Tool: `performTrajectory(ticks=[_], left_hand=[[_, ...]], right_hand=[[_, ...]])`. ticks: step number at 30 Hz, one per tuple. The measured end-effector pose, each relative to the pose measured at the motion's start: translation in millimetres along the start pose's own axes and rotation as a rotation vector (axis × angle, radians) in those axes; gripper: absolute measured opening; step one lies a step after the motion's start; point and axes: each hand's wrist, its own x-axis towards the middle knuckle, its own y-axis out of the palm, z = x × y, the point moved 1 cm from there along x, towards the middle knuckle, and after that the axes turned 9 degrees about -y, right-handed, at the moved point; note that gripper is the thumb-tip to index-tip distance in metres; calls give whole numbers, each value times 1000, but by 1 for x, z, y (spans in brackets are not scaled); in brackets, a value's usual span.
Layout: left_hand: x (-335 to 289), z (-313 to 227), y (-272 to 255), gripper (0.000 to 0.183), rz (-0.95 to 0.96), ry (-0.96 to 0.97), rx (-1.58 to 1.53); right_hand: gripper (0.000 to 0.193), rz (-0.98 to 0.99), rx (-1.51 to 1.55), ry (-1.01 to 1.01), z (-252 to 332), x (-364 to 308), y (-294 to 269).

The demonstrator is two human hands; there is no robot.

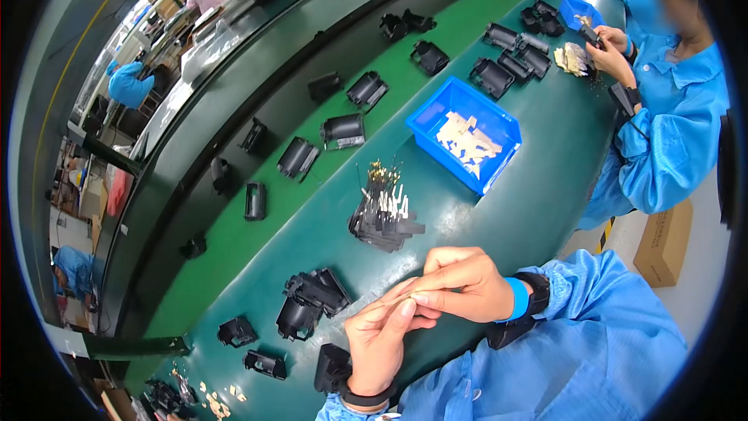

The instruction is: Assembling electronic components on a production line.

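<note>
My left hand (379,341) and my right hand (461,283) meet fingertip to fingertip just above the green table (538,187). Between the fingertips they pinch a small thin pale piece (393,293), too small to make out further. My left wrist wears a black band, my right a blue strap and a black band. A heap of flat black parts with metal pins (385,218) lies just beyond my hands. Several black plastic housings (312,302) sit to the left of my left hand.
A blue bin (436,109) with pale flat pieces stands further off. Several black housings (343,130) ride the green belt (273,210) on the left. A co-worker in a blue coat (670,125) handles parts at the far right, near a second small blue bin (576,8). A cardboard box (664,242) stands on the floor.
</note>
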Motion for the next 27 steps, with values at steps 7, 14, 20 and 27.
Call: performTrajectory(ticks=[7, 14, 20, 27], left_hand=[[-7, 23, -1, 16, -77, 13, -213], [-13, 33, -1, 18, -153, 134, -1], [-10, 37, -2, 16, -177, 285, 230], [-12, 29, -2, 13, -145, 169, 222]], right_hand=[[25, 12, -354, -244, 4, 9, -8], [18, 158, -458, -351, -5, 1, -5], [9, 172, -304, -263, -9, -1, -4], [9, 205, -205, -93, -3, 9, -17]])
